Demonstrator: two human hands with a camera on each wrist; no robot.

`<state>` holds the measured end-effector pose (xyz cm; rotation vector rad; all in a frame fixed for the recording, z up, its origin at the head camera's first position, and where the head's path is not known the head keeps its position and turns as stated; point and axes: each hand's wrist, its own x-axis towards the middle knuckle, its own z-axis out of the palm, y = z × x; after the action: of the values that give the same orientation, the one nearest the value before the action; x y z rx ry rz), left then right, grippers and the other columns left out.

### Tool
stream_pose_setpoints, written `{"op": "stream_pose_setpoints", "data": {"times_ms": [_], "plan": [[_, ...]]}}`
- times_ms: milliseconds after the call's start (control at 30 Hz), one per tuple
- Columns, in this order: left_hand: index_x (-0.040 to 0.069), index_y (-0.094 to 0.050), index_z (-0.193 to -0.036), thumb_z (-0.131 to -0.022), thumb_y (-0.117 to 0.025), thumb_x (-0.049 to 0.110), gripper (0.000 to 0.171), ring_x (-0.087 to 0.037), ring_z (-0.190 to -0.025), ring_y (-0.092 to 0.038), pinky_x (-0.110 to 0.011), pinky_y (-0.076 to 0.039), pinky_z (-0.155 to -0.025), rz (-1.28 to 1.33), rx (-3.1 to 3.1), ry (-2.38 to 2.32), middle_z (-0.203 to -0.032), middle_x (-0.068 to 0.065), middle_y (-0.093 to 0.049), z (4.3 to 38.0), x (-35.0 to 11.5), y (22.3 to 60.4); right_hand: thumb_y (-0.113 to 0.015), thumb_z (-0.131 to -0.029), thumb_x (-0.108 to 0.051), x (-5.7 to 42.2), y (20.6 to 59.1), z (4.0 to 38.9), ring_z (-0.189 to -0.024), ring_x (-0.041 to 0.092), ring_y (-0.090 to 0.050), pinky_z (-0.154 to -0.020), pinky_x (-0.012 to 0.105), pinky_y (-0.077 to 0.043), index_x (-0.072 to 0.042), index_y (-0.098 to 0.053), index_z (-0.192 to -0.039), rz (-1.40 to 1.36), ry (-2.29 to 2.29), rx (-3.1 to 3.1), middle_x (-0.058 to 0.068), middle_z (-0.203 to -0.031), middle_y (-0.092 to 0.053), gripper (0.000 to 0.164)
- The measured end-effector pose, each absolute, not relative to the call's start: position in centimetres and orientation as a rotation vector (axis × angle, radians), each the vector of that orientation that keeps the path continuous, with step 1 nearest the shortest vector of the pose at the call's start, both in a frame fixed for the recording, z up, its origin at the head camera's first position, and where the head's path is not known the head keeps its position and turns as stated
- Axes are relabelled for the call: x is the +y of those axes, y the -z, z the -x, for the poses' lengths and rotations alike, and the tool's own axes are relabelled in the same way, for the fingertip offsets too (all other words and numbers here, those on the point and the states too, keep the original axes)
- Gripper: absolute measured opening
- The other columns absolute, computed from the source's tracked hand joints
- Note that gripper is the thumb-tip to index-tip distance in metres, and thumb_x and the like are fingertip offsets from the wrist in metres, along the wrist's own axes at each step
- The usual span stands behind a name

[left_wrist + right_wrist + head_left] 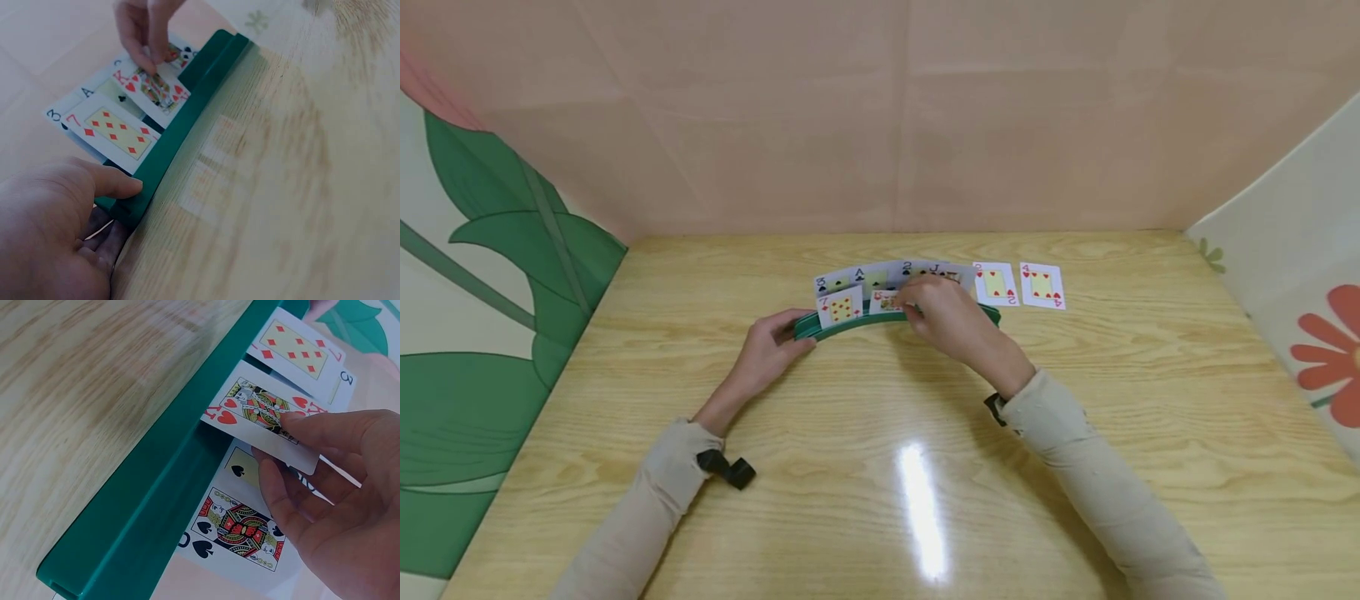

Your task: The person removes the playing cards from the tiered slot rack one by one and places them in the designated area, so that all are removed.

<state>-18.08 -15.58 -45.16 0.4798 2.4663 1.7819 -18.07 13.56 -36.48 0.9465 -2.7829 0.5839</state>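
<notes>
A curved green card holder stands on the table with playing cards upright in it. My left hand grips its left end, thumb on the front rail and fingers beneath. Between thumb and fingers, my right hand pinches a king of hearts, whose lower edge meets the front rail; how deep it sits I cannot tell. Left of it, a seven of diamonds leans in the front row. Behind them is a row of spades, including a three, an ace and a face card. My right hand partly covers that row.
Two face-up heart cards lie on the table right of the holder: a two and a four. A pinkish cloth wall rises behind the wooden table, with floral panels at both sides.
</notes>
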Motion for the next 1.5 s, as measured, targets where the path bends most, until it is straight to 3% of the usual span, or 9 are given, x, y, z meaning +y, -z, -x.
{"op": "stream_pose_setpoints", "data": {"times_ms": [300,467,900,1200,1500], "plan": [[0.003,-0.065,-0.128,-0.091,-0.071,0.004,0.038,-0.026,-0.114,-0.062,-0.032,-0.051,-0.097,-0.499,2.459,-1.793,-0.127,-0.016,-0.064,18.0,-15.8,45.3,-0.057,-0.085,0.011,13.5,36.4,18.0,-0.099,0.026,-0.065,-0.07,0.034,-0.054,-0.004,-0.078,-0.1,-0.942,-0.604,-2.75,0.008,-0.102,-0.074,0.03],[0.003,-0.065,-0.128,-0.091,-0.071,0.004,0.038,-0.025,-0.115,-0.062,-0.031,-0.051,-0.097,-0.493,2.458,-1.793,-0.128,-0.016,-0.064,18.0,-15.9,45.3,-0.055,-0.083,0.015,13.4,36.3,18.1,-0.09,0.024,-0.064,-0.066,0.032,-0.051,-0.003,-0.078,-0.096,-0.942,-0.592,-2.692,0.008,-0.096,-0.073,0.032],[0.004,-0.065,-0.129,-0.091,-0.071,0.002,0.038,-0.023,-0.117,-0.061,-0.034,-0.05,-0.099,-0.497,2.464,-1.779,-0.13,-0.014,-0.062,18.3,-15.5,45.1,-0.056,-0.084,0.012,13.7,35.7,17.8,-0.09,0.024,-0.064,-0.065,0.033,-0.051,-0.005,-0.079,-0.095,-0.956,-0.591,-2.661,0.007,-0.095,-0.074,0.03],[0.003,-0.065,-0.127,-0.091,-0.071,0.002,0.037,-0.023,-0.116,-0.061,-0.034,-0.05,-0.099,-0.464,2.485,-1.76,-0.129,-0.014,-0.063,18.2,-15.8,45.2,-0.063,-0.086,0.008,13.4,35.0,17.2,-0.1,0.028,-0.065,-0.086,0.041,-0.055,-0.004,-0.078,-0.094,-0.95,-0.622,-2.567,0.01,-0.099,-0.073,0.021],[-0.004,-0.061,-0.129,-0.091,-0.068,-0.002,0.039,-0.031,-0.118,-0.06,-0.043,-0.048,-0.102,-0.445,2.48,-1.733,-0.131,-0.022,-0.06,17.7,-15.6,44.1,-0.062,-0.089,0.007,14.0,34.4,15.9,-0.097,0.026,-0.063,-0.08,0.039,-0.055,-0.005,-0.078,-0.096,-0.929,-0.659,-2.52,0.009,-0.098,-0.07,0.02]]}}
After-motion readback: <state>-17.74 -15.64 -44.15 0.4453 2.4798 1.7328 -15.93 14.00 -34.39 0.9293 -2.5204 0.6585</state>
